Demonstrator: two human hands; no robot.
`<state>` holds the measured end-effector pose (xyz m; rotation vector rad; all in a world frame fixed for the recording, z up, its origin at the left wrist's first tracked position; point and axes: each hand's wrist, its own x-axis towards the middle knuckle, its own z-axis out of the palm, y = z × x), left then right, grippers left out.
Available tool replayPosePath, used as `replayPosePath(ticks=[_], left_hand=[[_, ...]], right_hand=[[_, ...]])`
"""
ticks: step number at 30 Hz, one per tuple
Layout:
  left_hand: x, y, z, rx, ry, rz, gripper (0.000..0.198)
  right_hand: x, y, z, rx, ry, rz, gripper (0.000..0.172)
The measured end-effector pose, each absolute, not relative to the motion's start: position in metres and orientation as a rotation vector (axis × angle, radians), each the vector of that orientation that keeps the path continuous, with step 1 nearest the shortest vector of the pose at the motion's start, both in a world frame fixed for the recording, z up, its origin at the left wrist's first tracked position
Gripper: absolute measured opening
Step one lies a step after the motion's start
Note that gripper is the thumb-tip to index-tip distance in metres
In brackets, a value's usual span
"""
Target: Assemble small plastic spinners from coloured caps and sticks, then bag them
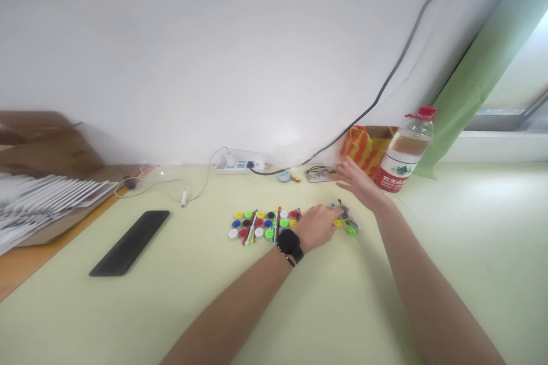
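My left hand (317, 228), with a black watch (290, 245) and a beaded bracelet on its wrist, reaches over the table to a small pile of coloured plastic pieces (351, 221). Its fingers are drawn together at the pile's left side; what lies between them is hidden. Above the pile, my right hand (357, 182) is raised with fingers stretched and apart, holding nothing. Left of my left wrist stand rows of round coloured discs (259, 222) in white, red, blue, yellow, green and black. Thin coloured sticks (276, 225) lie between groups of them, partly covered by my left hand.
A water bottle (402, 154) and a red-yellow striped bag (363, 148) stand behind my right hand. Glasses (320, 173) and a power strip (240, 162) with cables lie along the wall. At left are a black slab (131, 242) and a cardboard box (38, 137) with white packets.
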<state>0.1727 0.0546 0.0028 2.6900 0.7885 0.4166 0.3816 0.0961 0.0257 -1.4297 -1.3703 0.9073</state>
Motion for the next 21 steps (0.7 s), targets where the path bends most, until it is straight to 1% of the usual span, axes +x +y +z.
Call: replayPosePath(ticks=[2,3,6,8,9,13,17,19,21], left_hand=[[0.174,0.053,0.000,2.655,0.805,0.467,0.041],[0.174,0.052,-0.001,2.637,0.824,0.489,0.042],[0.175,0.052,-0.001,2.600,0.884,0.537,0.042],[0.175,0.054,0.002,2.576,0.889,0.577,0.039],[0.174,0.056,0.003,2.548,0.880,0.604,0.037],[0.168,0.069,0.011,2.370,0.800,0.668,0.026],[0.157,0.086,0.018,2.187,0.759,0.803,0.031],[0.151,0.094,0.023,2.083,0.730,0.820,0.032],[0.144,0.100,0.030,1.948,0.689,0.816,0.036]], right_hand=[[0.371,0.097,0.023,-1.467,-1.558,0.950,0.061],[0.368,0.097,0.023,-1.514,-1.638,0.911,0.057],[0.367,0.095,0.024,-1.606,-1.855,0.760,0.036],[0.371,0.090,0.027,-1.605,-1.914,0.773,0.024],[0.373,0.086,0.030,-1.603,-1.962,0.800,0.021],[0.385,0.071,0.039,-1.648,-2.157,0.876,0.023],[0.395,0.067,0.048,-1.775,-1.969,0.700,0.028],[0.395,0.067,0.052,-1.733,-1.878,0.736,0.031],[0.389,0.068,0.054,-1.624,-1.871,0.846,0.032]])
